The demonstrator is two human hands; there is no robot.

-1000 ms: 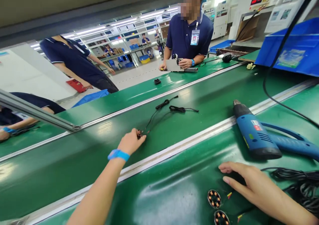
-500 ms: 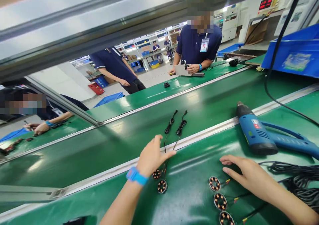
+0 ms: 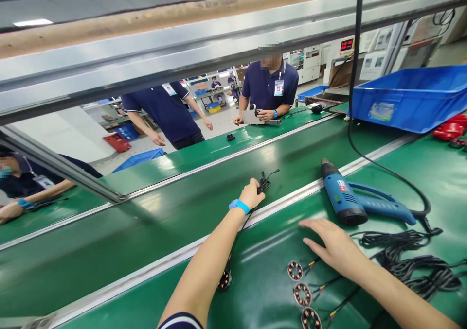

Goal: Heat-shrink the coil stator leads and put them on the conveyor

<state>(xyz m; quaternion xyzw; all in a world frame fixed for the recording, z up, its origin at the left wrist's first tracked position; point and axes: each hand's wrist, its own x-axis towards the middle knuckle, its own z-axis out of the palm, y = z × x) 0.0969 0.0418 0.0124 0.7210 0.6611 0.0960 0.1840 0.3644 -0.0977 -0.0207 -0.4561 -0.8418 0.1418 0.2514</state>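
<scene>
My left hand (image 3: 251,195), with a blue wristband, reaches onto the green belt and closes around a bundled black cable (image 3: 264,185). The cable's thin leads run back under my wrist toward a motor stator with copper coils (image 3: 224,279), partly hidden by my forearm. Above the near bench my right hand (image 3: 330,245) hovers with thumb and fingers apart, holding nothing. Just below it lie three more stators: an upper one (image 3: 295,270), a middle one (image 3: 302,295) and a lower one (image 3: 311,318). Their coloured wires lead to coiled black cables (image 3: 419,266).
A blue heat gun (image 3: 345,198) lies across the metal rail (image 3: 292,198), its cord hanging from above. A blue bin (image 3: 404,100) stands at the right beside red parts (image 3: 450,127). Across the belt, a co-worker (image 3: 270,88) holds a flat grey piece; other people stand left.
My left hand has moved forward from above the rail onto the belt and closed on the cable bundles there. My right hand stays open near the stators. The view has shifted.
</scene>
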